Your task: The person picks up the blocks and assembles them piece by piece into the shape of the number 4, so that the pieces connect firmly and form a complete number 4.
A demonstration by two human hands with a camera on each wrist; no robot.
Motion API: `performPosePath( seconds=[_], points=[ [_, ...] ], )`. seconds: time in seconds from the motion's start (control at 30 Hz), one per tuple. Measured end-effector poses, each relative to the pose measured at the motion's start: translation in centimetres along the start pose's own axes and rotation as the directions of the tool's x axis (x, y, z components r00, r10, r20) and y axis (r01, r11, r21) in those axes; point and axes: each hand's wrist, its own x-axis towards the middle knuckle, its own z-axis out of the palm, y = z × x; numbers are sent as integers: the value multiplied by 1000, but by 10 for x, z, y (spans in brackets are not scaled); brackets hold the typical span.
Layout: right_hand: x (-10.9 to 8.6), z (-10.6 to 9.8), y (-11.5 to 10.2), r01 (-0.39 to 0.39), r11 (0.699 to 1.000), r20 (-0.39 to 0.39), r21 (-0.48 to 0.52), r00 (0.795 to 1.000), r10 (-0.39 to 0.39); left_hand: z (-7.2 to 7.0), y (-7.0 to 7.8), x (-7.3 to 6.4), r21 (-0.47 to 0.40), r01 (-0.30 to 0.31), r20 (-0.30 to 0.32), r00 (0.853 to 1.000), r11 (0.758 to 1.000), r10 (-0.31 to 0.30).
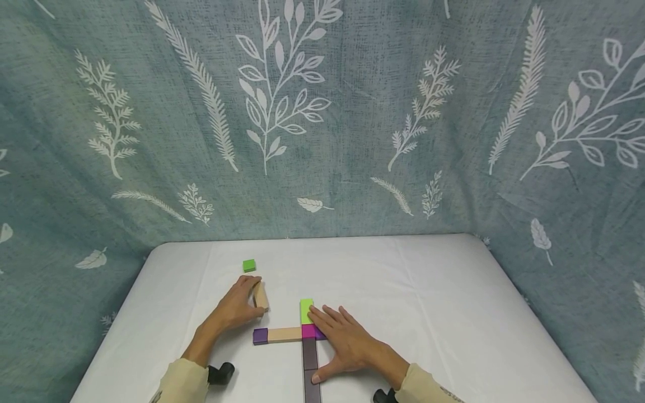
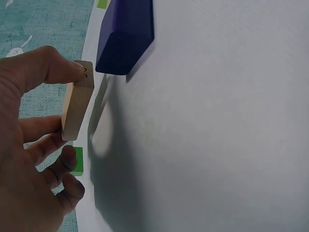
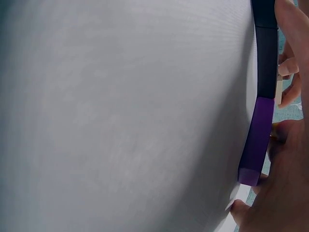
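Between thumb and fingertips, my left hand [image 1: 234,307] pinches a plain wooden block [image 1: 260,296] left of the cross-shaped layout; the left wrist view shows the block [image 2: 78,101] tilted above the table. My right hand [image 1: 353,341] lies with fingers spread over the layout's right side. Its fingertips are at a lime block [image 1: 306,311], its thumb on the dark grey blocks [image 1: 311,355]. A magenta block [image 1: 308,331] marks the crossing. Leftward run a wooden block [image 1: 284,335] and a purple block [image 1: 260,336]; another purple block [image 3: 256,140] on the right is partly under the hand.
A small green block [image 1: 249,266] sits farther back on the white-covered table [image 1: 428,291], beyond my left hand. Behind the table hangs a teal curtain [image 1: 353,184] with white leaf patterns. Black wrist mounts [image 1: 221,374] show at both sleeves.
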Motion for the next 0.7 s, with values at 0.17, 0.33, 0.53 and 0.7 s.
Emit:
performPosePath(
  seconds=[0.17,0.33,0.53,0.7],
  points=[
    [0,0,0,0,1000,-1,0,1000,0,0,1,-1,14,-5,0,1000,1000,5],
    [0,1,1,-1,1000,-2,-8,1000,1,-1,2,-4,31,-17,6,1000,999,17],
    [0,1,0,-3,1000,0,-1,1000,3,-4,4,-11,30,-26,28,999,999,25],
    [0,1,1,0,1000,-2,1,1000,0,-4,5,-14,25,-24,43,999,999,23]
  ],
)
